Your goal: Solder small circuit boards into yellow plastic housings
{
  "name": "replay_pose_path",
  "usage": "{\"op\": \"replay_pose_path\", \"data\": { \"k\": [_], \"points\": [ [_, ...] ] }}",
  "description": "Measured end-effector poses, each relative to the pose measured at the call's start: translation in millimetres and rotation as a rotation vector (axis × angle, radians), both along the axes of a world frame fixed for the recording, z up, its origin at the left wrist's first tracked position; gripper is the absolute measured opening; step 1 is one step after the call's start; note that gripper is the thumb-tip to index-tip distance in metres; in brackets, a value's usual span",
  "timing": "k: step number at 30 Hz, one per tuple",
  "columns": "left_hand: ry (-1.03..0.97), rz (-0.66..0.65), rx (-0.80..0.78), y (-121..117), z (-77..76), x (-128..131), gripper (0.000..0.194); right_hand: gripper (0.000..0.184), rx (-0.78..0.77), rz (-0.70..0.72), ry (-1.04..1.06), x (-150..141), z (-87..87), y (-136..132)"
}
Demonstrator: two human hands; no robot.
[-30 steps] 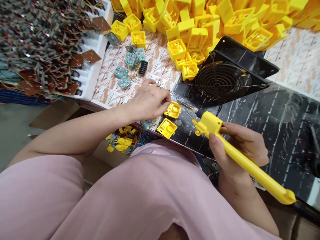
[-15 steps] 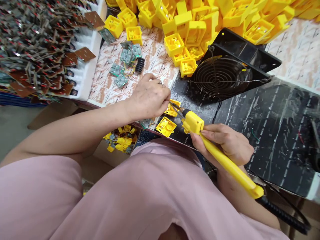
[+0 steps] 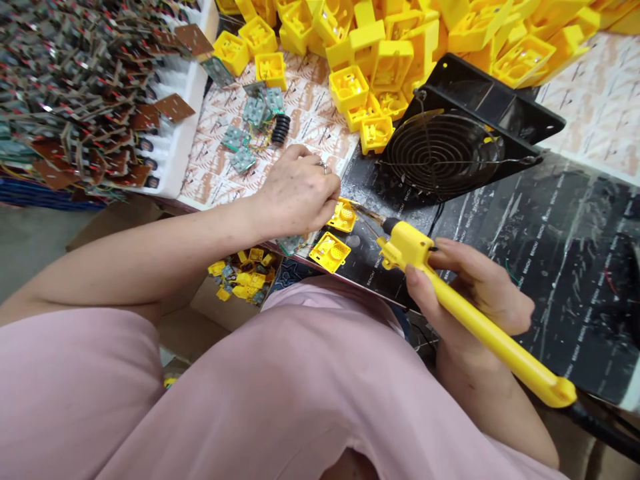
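- Since the earlier frame, the soldering iron (image 3: 480, 327) has drawn back from the yellow plastic housing (image 3: 343, 215) and swung to the right, and its thin metal tip now sits just beside that housing.
- The right hand (image 3: 470, 293) is closed around the iron's yellow handle, with the fingers (image 3: 480, 280) curled over the top.
- The left hand (image 3: 297, 193), wearing a ring (image 3: 324, 167), is bunched, its fingertips (image 3: 334, 200) at the housing's edge; they hide whether they grip it or something small.
- The housing lies on a black bench mat (image 3: 565, 267), just beside a second yellow housing (image 3: 329, 252).
- A small green circuit board (image 3: 291, 245) pokes out below the left hand.
- A black fan (image 3: 440, 155) stands behind them, near a heap of yellow housings (image 3: 395, 40).
- Green circuit boards (image 3: 243, 160) and a black coil (image 3: 281, 129) lie on patterned paper (image 3: 320, 140).
- A white foam tray (image 3: 175, 153) bristles with brown boards (image 3: 174, 107).
- Small yellow parts (image 3: 240, 277) sit in a cardboard box (image 3: 215, 303) by the pink trousers (image 3: 250, 400).
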State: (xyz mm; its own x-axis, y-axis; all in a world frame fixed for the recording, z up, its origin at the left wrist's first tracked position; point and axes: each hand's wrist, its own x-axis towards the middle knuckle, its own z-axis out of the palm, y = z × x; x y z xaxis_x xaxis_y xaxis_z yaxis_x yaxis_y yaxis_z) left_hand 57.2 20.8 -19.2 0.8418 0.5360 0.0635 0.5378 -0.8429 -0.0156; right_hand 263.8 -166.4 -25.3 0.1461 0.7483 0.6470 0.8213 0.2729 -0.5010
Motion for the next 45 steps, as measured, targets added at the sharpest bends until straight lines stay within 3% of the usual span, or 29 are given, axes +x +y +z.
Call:
{"op": "replay_pose_path", "data": {
  "k": [4, 12, 15, 20, 31, 36, 41, 45],
  "points": [
    [-0.021, 0.016, 0.026, -2.3, -4.3, -2.9, 0.033, 0.023, 0.049, 0.075, -0.011, -6.3, 2.1, 6.2],
    [-0.059, 0.02, 0.033, -3.0, -9.2, -3.8, 0.033, 0.028, 0.045, 0.147, -0.166, -8.9, 6.5, 20.1],
    [-0.041, 0.021, 0.015, -2.4, -7.3, -3.1, 0.032, 0.027, 0.067, 0.199, -0.114, -5.4, 8.7, 18.9],
    [-0.002, 0.027, 0.017, -2.3, -3.3, -2.5, 0.03, 0.023, 0.02, 0.108, -0.07, 0.4, 11.4, 12.0],
    [0.053, 0.019, 0.018, -2.6, 3.0, -1.4, 0.03, 0.027, 0.072, 0.242, -0.115, -3.2, 10.0, 24.5],
    [0.06, 0.008, 0.014, -2.1, 2.0, -1.3, 0.032, 0.023, -0.012, 0.037, -0.027, 2.3, 10.2, 5.9],
    [0.048, 0.001, 0.035, -1.2, 1.3, -1.4, 0.029, 0.035, 0.031, 0.07, 0.067, 10.0, 1.3, 2.9],
    [0.057, 0.006, 0.051, -2.7, 3.5, -1.7, 0.031, 0.056, 0.005, -0.004, 0.115, 14.4, -4.2, 2.9]
  ]
}}
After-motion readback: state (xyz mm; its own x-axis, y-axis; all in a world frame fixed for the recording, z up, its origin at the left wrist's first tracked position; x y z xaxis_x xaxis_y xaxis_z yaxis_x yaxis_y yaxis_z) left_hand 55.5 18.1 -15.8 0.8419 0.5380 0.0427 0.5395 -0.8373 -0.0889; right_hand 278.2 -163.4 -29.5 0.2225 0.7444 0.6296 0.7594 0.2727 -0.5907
